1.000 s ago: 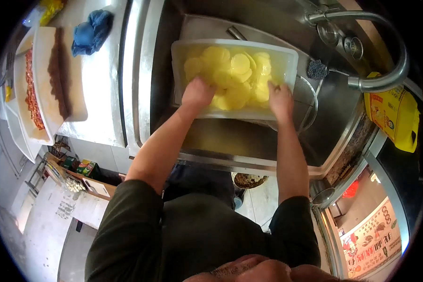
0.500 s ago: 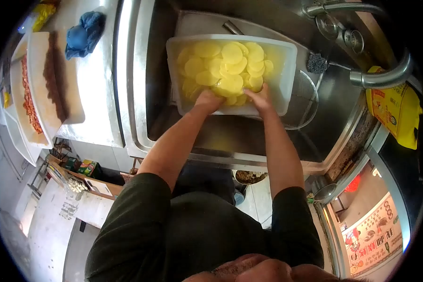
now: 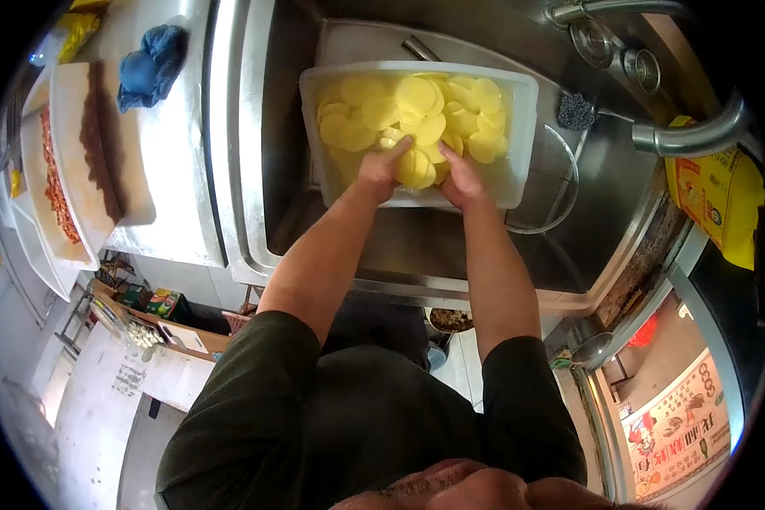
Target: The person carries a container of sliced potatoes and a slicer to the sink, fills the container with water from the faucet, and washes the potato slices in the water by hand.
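Note:
A white rectangular tub [image 3: 523, 127] stands in the metal sink, holding thin, round yellow slices that look like potato slices [image 3: 416, 95] in yellowish liquid. My left hand [image 3: 381, 172] is at the tub's near side, its thumb lying over some slices and its other fingers hidden under them. Facing it, my right hand [image 3: 462, 180] cups the same small bunch, thumb on top, with its remaining fingers mostly out of sight. The bunch is gathered between both hands, low in the tub.
A metal faucet [image 3: 688, 138] reaches in from the right, near a dark scouring pad [image 3: 576, 111] and a round wire hoop [image 3: 569, 191]. On the left counter are a blue cloth [image 3: 151, 68] and trays of reddish food [image 3: 55, 183]. A yellow bag [image 3: 718, 200] sits at right.
Both hands have risen and come closer together, gathering a bunch of slices between them. The other slices have shifted and spread towards the tub's far and right sides.

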Action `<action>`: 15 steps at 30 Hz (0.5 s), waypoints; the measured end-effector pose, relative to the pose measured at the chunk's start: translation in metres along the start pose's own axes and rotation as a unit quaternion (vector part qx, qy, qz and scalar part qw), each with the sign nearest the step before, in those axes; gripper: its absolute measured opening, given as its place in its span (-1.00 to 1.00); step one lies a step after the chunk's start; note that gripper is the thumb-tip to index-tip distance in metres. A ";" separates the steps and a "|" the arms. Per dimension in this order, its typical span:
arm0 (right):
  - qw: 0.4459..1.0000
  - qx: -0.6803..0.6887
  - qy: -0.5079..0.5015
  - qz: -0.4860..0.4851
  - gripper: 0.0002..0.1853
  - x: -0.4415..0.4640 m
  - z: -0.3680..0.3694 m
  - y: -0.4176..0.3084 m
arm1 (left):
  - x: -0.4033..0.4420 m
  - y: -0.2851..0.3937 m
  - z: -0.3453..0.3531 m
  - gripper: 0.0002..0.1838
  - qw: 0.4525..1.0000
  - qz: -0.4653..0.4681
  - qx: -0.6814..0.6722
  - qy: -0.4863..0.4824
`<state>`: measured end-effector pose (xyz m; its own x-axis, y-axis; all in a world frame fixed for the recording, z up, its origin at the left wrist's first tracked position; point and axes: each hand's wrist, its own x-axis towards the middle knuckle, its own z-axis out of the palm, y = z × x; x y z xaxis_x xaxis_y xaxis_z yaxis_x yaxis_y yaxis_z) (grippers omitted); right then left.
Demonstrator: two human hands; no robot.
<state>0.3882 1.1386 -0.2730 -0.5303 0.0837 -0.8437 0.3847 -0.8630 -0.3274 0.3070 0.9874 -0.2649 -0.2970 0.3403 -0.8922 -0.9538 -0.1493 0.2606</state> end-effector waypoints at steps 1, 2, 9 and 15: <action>0.999 -0.008 0.007 -0.032 -0.38 -0.002 -0.001 0.000 | 0.004 -0.002 -0.004 -0.50 1.000 0.008 -0.017 -0.019; 0.998 -0.018 0.013 -0.063 -0.39 -0.005 -0.002 0.001 | 0.005 0.001 -0.004 -0.50 0.999 0.016 -0.035 -0.038; 0.977 -0.112 0.104 -0.148 -0.53 -0.037 -0.012 -0.024 | 0.009 0.009 -0.036 -0.56 0.999 0.015 -0.001 -0.046; 0.989 0.007 0.090 -0.114 -0.44 -0.043 -0.009 -0.032 | -0.009 0.031 -0.018 -0.45 0.998 0.024 -0.042 0.043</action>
<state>0.4050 1.1668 -0.2303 -0.4592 0.3631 -0.8107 0.2595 -0.8180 -0.5133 0.2807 0.9634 -0.2551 -0.3342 0.2508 -0.9085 -0.9303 -0.2424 0.2753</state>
